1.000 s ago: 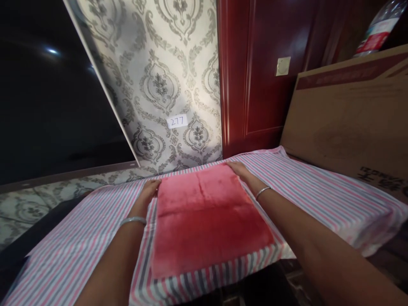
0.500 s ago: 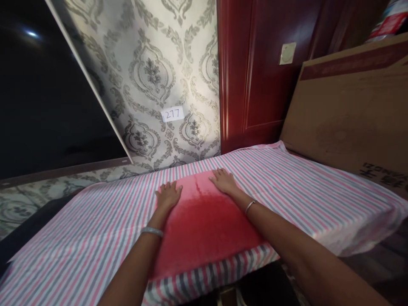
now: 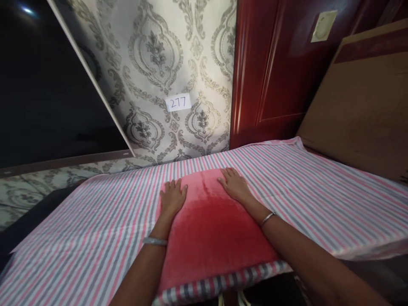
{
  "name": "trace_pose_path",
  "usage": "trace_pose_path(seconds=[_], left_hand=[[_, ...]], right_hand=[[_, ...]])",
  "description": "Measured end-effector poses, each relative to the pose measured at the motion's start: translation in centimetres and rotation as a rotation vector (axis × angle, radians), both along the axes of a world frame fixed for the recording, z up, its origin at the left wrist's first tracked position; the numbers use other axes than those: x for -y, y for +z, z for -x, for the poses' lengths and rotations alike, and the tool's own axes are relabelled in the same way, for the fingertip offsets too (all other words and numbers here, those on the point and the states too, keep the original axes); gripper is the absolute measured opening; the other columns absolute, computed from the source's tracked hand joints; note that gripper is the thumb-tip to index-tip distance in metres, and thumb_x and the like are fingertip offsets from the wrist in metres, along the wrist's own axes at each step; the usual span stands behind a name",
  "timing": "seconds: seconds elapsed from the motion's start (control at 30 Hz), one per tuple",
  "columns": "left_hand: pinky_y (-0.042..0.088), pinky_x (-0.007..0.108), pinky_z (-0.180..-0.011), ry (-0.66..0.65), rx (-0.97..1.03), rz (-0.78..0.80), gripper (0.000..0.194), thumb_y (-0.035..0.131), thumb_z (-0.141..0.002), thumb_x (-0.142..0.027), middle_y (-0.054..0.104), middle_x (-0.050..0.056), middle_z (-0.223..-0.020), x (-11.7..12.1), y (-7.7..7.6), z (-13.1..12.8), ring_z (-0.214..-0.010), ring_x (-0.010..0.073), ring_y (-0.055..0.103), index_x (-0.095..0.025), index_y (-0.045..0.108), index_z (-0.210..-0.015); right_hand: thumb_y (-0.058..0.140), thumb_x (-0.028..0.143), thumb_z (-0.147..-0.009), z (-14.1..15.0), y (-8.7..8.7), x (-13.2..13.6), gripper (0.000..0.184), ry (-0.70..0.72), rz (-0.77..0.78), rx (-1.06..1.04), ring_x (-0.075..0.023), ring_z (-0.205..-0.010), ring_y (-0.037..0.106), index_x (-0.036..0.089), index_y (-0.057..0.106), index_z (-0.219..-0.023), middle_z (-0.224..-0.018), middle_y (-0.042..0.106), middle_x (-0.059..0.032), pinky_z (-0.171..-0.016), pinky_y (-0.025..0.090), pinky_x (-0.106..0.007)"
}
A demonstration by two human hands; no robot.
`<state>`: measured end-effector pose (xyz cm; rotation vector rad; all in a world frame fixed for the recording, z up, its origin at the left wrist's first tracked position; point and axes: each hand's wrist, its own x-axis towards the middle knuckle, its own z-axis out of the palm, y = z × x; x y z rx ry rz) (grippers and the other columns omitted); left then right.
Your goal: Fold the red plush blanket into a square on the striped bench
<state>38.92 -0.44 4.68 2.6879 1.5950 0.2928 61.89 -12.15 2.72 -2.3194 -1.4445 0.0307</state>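
Observation:
A red and pink plush cloth (image 3: 219, 233) lies flat on a striped tablecloth (image 3: 95, 225), its near edge at the table's front. Its far part is lighter pink with a darker streak; the nearer part is deep red. My left hand (image 3: 173, 196) rests flat on the cloth's far left corner, fingers spread. On the far right corner lies my right hand (image 3: 234, 183), palm down and fingers stretched out. Neither hand grips anything. A bangle circles each wrist.
A dark television screen (image 3: 47, 93) stands at the left. Behind are patterned wallpaper (image 3: 159, 55) with a paper marked 277 (image 3: 178, 102) and a red wooden panel (image 3: 283, 63) with a switch plate (image 3: 324, 26). A large cardboard box (image 3: 366, 106) leans at the right.
The camera view has shifted and come closer. Both hands keep nearly the same places on the cloth's far corners, still flat.

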Motion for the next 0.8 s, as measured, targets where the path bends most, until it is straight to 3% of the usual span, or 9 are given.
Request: trace_pose_path(seconds=[0.43, 0.6, 0.8], left_hand=[[0.036, 0.062, -0.109, -0.01, 0.094, -0.022, 0.054, 0.034, -0.101, -0.047, 0.045, 0.017, -0.154, 0.2, 0.0, 0.2, -0.143, 0.0364, 0.037, -0.02, 0.049, -0.146], [0.037, 0.049, -0.113, 0.19, 0.337, -0.007, 0.054, 0.037, -0.101, -0.039, 0.032, 0.026, -0.159, -0.4, 0.0, 0.6, -0.146, 0.0351, 0.036, -0.011, 0.05, -0.145], [0.048, 0.043, -0.103, 0.335, 0.42, 0.133, 0.047, 0.041, -0.101, -0.035, 0.063, 0.022, -0.132, -3.5, 0.2, 1.6, -0.127, 0.0327, 0.059, -0.011, 0.056, -0.138]], right_hand=[[0.032, 0.047, -0.105, 0.4, 0.5, 0.3, 0.053, -0.036, -0.019, -0.022, -0.029, -0.15, 0.022, 0.023, 0.042, -0.152, -0.161, 0.035, -0.0103, -0.113, 0.034, -0.054], [0.031, 0.045, -0.105, 0.2, 0.4, 0.4, 0.059, -0.176, -0.105, -0.099, -0.0334, -0.143, 0.037, 0.015, 0.035, -0.155, -0.162, 0.03, -0.0164, -0.113, 0.035, -0.047], [0.025, 0.048, -0.105, -1.3, 1.1, 0.0, 0.061, -0.305, -0.077, -0.331, -0.0326, -0.13, 0.054, 0.014, 0.037, -0.154, -0.144, 0.054, -0.0201, -0.107, 0.04, -0.047]])
